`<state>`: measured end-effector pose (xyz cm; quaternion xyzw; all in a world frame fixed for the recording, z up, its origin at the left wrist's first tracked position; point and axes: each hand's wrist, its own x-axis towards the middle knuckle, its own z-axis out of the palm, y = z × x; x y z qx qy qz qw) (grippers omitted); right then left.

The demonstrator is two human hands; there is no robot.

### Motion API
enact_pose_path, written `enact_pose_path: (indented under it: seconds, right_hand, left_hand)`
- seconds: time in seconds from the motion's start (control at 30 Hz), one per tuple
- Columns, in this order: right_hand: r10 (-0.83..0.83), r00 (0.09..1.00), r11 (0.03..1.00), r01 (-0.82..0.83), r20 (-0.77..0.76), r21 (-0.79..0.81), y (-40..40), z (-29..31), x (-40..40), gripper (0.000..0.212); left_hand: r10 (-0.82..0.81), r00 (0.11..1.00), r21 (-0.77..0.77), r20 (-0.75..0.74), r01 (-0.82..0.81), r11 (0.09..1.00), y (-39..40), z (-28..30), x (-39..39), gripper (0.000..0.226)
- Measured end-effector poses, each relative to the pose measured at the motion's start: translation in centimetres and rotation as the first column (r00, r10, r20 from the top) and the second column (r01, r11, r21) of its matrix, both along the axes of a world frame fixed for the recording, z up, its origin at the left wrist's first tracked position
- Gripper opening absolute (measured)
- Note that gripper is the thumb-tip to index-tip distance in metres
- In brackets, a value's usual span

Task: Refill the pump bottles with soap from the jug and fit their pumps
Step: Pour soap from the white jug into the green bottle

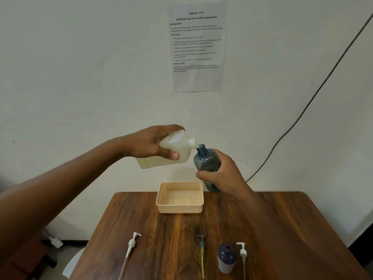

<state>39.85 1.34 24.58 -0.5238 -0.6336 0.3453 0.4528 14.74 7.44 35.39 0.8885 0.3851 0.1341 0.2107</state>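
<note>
My left hand (pixel 153 145) grips a translucent white soap jug (pixel 177 151), tipped sideways so its spout touches the open mouth of a dark blue-grey pump bottle (pixel 205 160). My right hand (pixel 224 175) holds that bottle upright in the air, above the table's far edge. On the near part of the table stands a second bottle (pixel 227 257), dark on top and pale below, with its mouth open. Three loose pumps lie on the wood: a white pump (pixel 132 243) at the left, a dark pump with a yellow tube (pixel 201 247) in the middle, another white pump (pixel 243 252) at the right.
A peach plastic basket (pixel 180 208) sits at the far middle of the wooden table (pixel 282 229), under the held bottle and jug. A printed task sheet (pixel 197 45) hangs on the wall, and a dark cable (pixel 314 93) runs down the wall at the right.
</note>
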Motion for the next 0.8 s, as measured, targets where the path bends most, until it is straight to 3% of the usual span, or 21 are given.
enact_pose_path:
  seconds: [0.3,0.8]
  right_hand:
    - [-0.002,1.000,1.000,0.002,-0.019,0.008,-0.2,0.0,0.0,0.059]
    - [-0.007,1.000,1.000,0.007,-0.025,0.026,-0.5,0.3,0.2,0.067]
  left_hand:
    - [-0.019,1.000,0.001,-0.019,0.019,1.000,-0.3,0.7,0.3,0.077]
    - [-0.032,0.998,0.007,-0.046,0.033,0.999,-0.4,1.6,0.5,0.075]
